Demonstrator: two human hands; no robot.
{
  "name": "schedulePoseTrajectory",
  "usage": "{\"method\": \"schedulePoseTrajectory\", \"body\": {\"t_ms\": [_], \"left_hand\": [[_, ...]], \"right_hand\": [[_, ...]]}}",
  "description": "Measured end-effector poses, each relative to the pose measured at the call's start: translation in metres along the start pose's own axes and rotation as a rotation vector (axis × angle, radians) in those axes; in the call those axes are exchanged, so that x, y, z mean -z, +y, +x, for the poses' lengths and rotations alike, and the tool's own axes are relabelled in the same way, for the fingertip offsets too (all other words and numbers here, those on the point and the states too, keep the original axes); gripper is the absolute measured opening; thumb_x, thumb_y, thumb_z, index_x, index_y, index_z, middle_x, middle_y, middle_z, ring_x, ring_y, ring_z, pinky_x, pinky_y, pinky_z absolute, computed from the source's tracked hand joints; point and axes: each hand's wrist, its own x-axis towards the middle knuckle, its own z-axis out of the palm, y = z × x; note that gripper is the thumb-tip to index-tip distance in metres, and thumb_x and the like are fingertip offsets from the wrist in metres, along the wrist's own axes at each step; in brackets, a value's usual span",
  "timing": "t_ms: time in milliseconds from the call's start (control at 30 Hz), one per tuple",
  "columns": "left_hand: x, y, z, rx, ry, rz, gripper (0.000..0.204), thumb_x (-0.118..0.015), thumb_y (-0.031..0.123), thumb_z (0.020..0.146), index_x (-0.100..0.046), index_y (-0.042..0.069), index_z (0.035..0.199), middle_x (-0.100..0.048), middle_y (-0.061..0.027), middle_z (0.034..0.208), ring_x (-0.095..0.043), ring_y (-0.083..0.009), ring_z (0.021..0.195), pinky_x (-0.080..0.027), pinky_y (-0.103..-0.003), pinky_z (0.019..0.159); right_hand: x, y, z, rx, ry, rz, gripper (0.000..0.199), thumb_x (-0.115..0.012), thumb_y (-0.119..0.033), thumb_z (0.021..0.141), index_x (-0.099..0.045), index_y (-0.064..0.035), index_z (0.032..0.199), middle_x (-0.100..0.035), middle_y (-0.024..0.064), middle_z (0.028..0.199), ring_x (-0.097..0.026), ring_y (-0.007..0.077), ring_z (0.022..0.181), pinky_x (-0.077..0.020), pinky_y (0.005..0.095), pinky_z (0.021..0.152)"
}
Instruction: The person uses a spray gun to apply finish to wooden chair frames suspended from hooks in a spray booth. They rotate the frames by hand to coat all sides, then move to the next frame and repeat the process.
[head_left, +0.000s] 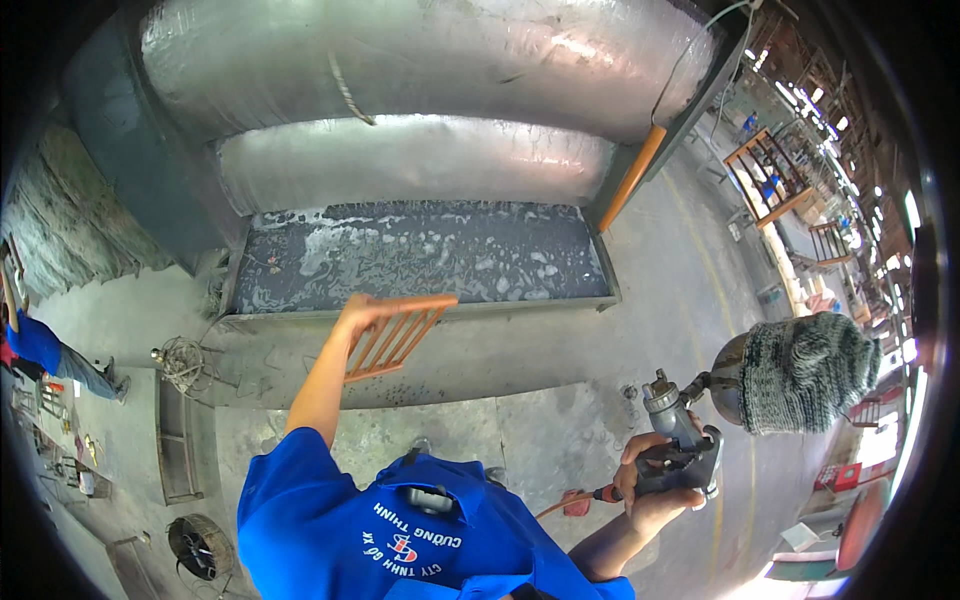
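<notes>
My left hand (357, 314) is closed around the end of a reddish-brown wooden slatted frame (425, 304), which looks like a chair back. Its thick top rail points to the right and its slats hang below. In my right hand (648, 488) is a spray gun (680, 462), gripped by its handle and held out to the right. A round metal cup (730, 378) is joined to the gun, with a grey knitted cover (810, 375) over much of it. An orange hose (563, 503) runs from the handle towards my body.
Ahead lies a low trough of dark, foamy liquid (430, 255), below a shiny metal-like backing (420, 160). An orange-brown bar (632, 182) hangs at its right side. On the left are a wire stand (186, 366), a round fan (200, 547) and another person (45, 345). Wooden frames (768, 180) stand far right.
</notes>
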Motion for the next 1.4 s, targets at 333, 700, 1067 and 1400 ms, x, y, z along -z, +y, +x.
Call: {"method": "schedulePoseTrajectory", "body": {"t_ms": [333, 700, 1067, 1400], "left_hand": [[-0.03, -0.12, -0.093, 0.051, -0.014, 0.539, 0.059, -0.092, 0.024, 0.073, -0.07, -0.008, 0.117, -0.073, -0.0169, 0.082, -0.073, -0.0241, 0.058, -0.055, -0.036, 0.055], [-0.048, 0.052, -0.187, -0.045, -0.433, -0.343, 0.035, -0.084, 0.019, 0.088, -0.066, -0.001, 0.11, -0.066, -0.0038, 0.078, -0.069, -0.0142, 0.061, -0.051, -0.027, 0.051], [-0.143, 0.049, -0.222, -0.31, -0.583, 0.069, 0.018, -0.08, 0.017, 0.092, -0.07, 0.002, 0.09, -0.068, -0.0001, 0.077, -0.064, -0.0083, 0.071, -0.052, -0.029, 0.064], [-0.133, 0.015, -0.247, -1.091, -0.82, 0.264, 0.028, -0.084, 0.023, 0.074, -0.067, 0.004, 0.086, -0.063, -0.0119, 0.079, -0.064, -0.0367, 0.073, -0.05, -0.045, 0.065]], "right_hand": [[0.012, 0.069, 0.028, -0.169, -0.036, 0.109, 0.099, -0.05, -0.076, 0.096, -0.032, 0.0012, 0.154, -0.066, 0.0177, 0.091, -0.035, 0.0052, 0.035, -0.0219, 0.0214, 0.032], [0.009, 0.086, 0.024, -0.111, 0.015, 0.393, 0.085, -0.048, -0.07, 0.101, -0.044, 0.0057, 0.138, -0.06, 0.0222, 0.111, -0.036, 0.0085, 0.04, -0.028, 0.0234, 0.037], [-0.013, 0.07, 0.027, -0.196, 0.211, 0.237, 0.044, -0.074, -0.014, 0.095, -0.05, 0.0029, 0.128, -0.059, 0.0152, 0.118, -0.059, 0.0174, 0.057, -0.0481, 0.0307, 0.051], [-0.024, 0.062, 0.034, -0.157, 0.38, 0.174, 0.052, -0.075, -0.008, 0.094, -0.05, 0.0064, 0.137, -0.06, 0.0194, 0.126, -0.071, 0.0332, 0.108, -0.0682, 0.0472, 0.08]]}}
